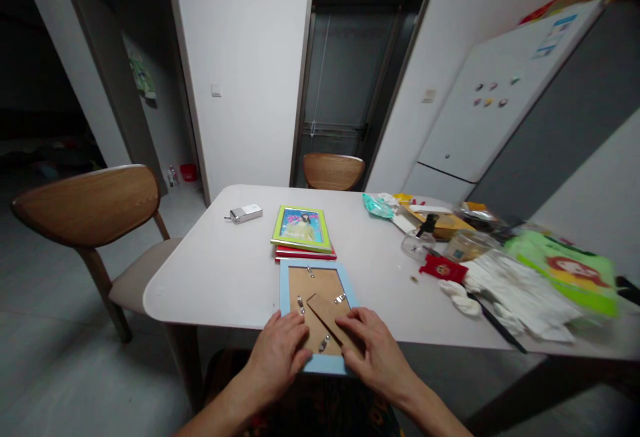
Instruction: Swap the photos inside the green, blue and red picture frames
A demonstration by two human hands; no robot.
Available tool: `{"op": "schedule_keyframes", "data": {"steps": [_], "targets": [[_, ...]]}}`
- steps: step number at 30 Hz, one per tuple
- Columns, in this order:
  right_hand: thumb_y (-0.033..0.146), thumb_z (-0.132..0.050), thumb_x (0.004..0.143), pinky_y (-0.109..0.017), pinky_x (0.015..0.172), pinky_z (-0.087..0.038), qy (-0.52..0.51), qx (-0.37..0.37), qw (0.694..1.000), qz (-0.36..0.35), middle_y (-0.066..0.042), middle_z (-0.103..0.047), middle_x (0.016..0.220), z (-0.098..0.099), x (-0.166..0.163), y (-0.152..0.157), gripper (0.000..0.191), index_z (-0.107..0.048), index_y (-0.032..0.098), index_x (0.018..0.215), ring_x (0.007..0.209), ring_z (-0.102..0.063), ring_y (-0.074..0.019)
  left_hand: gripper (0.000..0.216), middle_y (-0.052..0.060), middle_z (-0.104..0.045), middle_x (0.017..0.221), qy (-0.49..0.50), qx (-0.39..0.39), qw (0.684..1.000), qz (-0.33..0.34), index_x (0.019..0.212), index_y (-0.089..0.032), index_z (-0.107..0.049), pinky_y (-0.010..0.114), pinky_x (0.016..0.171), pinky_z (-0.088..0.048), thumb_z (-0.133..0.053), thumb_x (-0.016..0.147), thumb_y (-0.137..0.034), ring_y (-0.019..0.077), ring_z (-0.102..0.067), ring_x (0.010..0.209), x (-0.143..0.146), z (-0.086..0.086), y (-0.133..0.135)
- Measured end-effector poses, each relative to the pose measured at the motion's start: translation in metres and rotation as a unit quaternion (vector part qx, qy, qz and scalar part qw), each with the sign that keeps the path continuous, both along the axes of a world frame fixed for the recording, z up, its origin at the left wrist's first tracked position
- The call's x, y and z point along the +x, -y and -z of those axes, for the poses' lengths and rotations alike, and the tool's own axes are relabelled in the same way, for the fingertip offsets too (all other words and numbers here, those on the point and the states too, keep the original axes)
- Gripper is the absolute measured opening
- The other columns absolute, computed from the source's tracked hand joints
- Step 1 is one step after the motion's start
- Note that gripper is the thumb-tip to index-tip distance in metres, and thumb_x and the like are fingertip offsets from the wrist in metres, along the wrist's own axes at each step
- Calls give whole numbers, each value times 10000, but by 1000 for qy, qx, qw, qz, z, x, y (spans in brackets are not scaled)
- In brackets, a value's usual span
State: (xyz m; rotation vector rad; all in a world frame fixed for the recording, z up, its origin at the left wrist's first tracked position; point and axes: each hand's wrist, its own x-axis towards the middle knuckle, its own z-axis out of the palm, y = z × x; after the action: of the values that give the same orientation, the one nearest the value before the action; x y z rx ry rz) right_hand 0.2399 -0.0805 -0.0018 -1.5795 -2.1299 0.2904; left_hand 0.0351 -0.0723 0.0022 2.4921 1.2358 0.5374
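Note:
A light blue picture frame (285, 290) lies back side up at the table's near edge, its lower end jutting over. Its brown backing board (325, 285) carries several small metal clips (324, 343) and has a slanted dark slot along a stand flap. My left hand (280, 351) grips the frame's lower left side, fingers on the edge and thumb by the bottom corner. On the lower right, my right hand (374, 350) holds the frame with curled fingertips resting on the backing. Just beyond it, a green picture frame (326, 230) with a figure in a pale dress sits on a red frame (306, 254).
The white table (215, 277) holds a small silver-grey device (245, 213) at the back left. Clutter fills its right side: a red packet (443, 268), a glass jar (418, 245), white cloth (515, 287) and a green bag (570, 263). Wooden chairs (90, 203) stand left and behind.

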Motion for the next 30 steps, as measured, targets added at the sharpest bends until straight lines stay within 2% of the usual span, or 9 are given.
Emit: {"op": "schedule_keyframes", "data": {"steps": [4, 6, 11, 13, 18, 30], "targets": [[212, -494, 647, -346, 810, -352, 27, 13, 1000, 0, -69, -517, 945, 3, -2, -1, 330, -592, 207, 962, 900, -443, -207, 507, 111, -412, 1272, -20, -26, 999, 20, 1106, -187, -453, 469, 984, -232, -590, 662, -391, 238, -333, 1190, -8, 0, 3], [231, -474, 688, -340, 815, -346, 26, 16, 1000, -3, -69, -518, 961, 3, 0, -4, 296, -595, 210, 957, 914, -438, -204, 570, 122, -383, 1290, -26, -25, 999, 23, 1130, -182, -431, 467, 983, -231, -604, 636, -409, 246, -305, 1205, -9, 3, 3], [234, -416, 744, -319, 803, -341, 65, 27, 995, 69, -77, -500, 972, 2, 3, -27, 339, -542, 186, 1055, 909, -428, -195, 531, 120, -408, 1273, -35, -18, 999, 23, 1094, -175, -451, 438, 983, -248, -609, 634, -389, 237, -323, 1195, -9, 6, 2], [234, -393, 764, -306, 796, -338, 87, 22, 992, 87, -82, -489, 971, 1, 2, -36, 317, -556, 180, 1030, 903, -427, -192, 496, 119, -419, 1264, -36, -18, 999, 22, 1058, -167, -468, 427, 986, -250, -605, 638, -392, 233, -327, 1192, -9, 5, 2], [192, -367, 776, -267, 795, -333, 107, -2, 992, 70, -77, -483, 929, -2, -1, -44, 254, -608, 170, 852, 882, -437, -172, 389, 101, -453, 1238, -24, -20, 999, 7, 954, -182, -494, 414, 984, -263, -607, 637, -377, 229, -351, 1177, -8, 5, 4], [184, -348, 782, -217, 739, -357, 107, -4, 993, 51, -54, -470, 858, -1, 5, -49, 237, -582, 148, 764, 785, -476, -127, 348, 83, -463, 1230, -16, -16, 1000, 3, 902, -183, -509, 373, 988, -273, -622, 622, -355, 219, -369, 1161, -8, 5, 5]]}}
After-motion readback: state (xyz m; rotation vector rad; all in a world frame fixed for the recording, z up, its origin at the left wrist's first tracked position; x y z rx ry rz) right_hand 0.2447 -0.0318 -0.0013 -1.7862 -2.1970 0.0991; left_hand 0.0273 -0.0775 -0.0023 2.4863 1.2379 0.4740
